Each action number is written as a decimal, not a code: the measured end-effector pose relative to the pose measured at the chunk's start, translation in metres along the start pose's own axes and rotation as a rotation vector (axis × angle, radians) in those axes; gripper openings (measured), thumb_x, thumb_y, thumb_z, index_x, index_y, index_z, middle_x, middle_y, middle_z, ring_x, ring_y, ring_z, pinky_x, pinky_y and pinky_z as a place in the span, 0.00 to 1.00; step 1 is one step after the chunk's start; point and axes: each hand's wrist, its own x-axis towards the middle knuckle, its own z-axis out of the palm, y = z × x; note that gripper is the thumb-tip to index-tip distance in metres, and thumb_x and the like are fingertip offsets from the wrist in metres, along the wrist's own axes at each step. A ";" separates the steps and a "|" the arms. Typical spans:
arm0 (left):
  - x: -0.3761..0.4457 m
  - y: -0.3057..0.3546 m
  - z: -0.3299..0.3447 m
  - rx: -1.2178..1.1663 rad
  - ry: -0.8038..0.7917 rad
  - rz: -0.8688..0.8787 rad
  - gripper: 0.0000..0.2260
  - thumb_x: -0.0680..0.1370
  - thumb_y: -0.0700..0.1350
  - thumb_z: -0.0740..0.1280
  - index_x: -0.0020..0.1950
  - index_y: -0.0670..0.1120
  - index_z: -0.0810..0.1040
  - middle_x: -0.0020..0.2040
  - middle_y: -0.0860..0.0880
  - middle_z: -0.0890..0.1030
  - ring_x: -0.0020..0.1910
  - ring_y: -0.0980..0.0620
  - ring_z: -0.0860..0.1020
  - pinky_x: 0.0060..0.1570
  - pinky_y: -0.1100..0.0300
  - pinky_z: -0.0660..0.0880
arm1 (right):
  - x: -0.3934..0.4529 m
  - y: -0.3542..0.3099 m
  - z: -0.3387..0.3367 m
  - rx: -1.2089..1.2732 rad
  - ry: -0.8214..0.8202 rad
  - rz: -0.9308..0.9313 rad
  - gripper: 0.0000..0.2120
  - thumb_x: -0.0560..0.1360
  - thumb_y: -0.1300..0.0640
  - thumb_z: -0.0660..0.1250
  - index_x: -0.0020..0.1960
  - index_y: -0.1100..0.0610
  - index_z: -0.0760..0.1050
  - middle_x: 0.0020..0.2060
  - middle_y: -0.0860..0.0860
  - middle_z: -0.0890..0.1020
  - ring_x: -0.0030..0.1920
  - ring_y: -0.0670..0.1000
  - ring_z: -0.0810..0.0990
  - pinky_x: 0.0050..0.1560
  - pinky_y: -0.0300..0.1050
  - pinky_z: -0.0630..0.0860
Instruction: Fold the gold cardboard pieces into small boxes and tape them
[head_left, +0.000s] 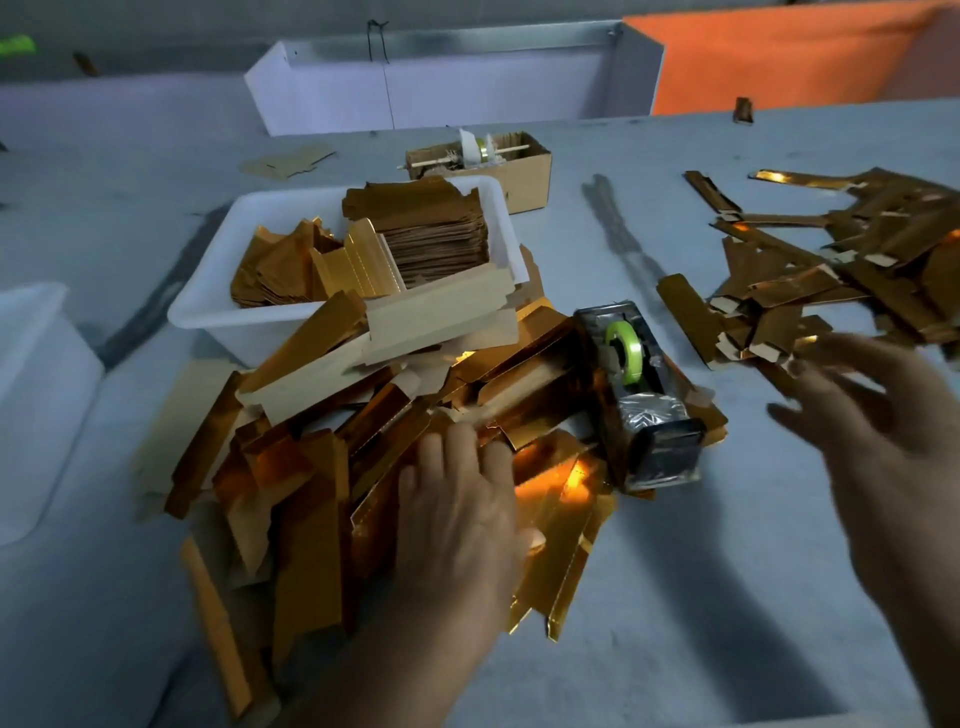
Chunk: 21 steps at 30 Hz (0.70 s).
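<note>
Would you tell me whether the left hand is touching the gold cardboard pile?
Touching: the head view shows the left hand lying flat on the gold cardboard pile.

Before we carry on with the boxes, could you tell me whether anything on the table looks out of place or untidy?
Yes. The gold cardboard pieces lie in a loose heap spilling out beside the white tub rather than stacked, and the tape dispenser sits tilted on top of some. The left hand rests on that heap.

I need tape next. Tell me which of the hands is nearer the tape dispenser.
Left. The left hand rests on the gold pile just beside the tape dispenser, on its near-left side. The right hand hovers farther off to the dispenser's right.
</note>
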 end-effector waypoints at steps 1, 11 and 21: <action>0.001 -0.004 0.001 -0.074 0.010 -0.028 0.29 0.75 0.61 0.64 0.70 0.51 0.59 0.69 0.50 0.60 0.67 0.52 0.60 0.62 0.63 0.64 | -0.015 -0.006 0.005 -0.015 -0.058 -0.050 0.18 0.68 0.38 0.63 0.57 0.36 0.72 0.51 0.37 0.80 0.52 0.42 0.81 0.52 0.49 0.78; -0.003 -0.022 -0.027 -0.955 -0.078 -0.260 0.11 0.74 0.55 0.69 0.53 0.62 0.70 0.48 0.63 0.77 0.44 0.63 0.77 0.32 0.72 0.74 | -0.067 -0.016 0.043 0.141 -0.571 0.244 0.05 0.72 0.51 0.66 0.46 0.44 0.80 0.44 0.43 0.84 0.45 0.43 0.83 0.48 0.42 0.80; -0.005 -0.021 -0.039 -1.126 -0.024 -0.393 0.16 0.71 0.48 0.73 0.53 0.53 0.69 0.43 0.53 0.82 0.35 0.59 0.83 0.31 0.69 0.77 | -0.071 -0.027 0.084 0.184 -0.798 0.329 0.20 0.69 0.41 0.65 0.60 0.39 0.72 0.52 0.43 0.81 0.52 0.45 0.80 0.51 0.45 0.79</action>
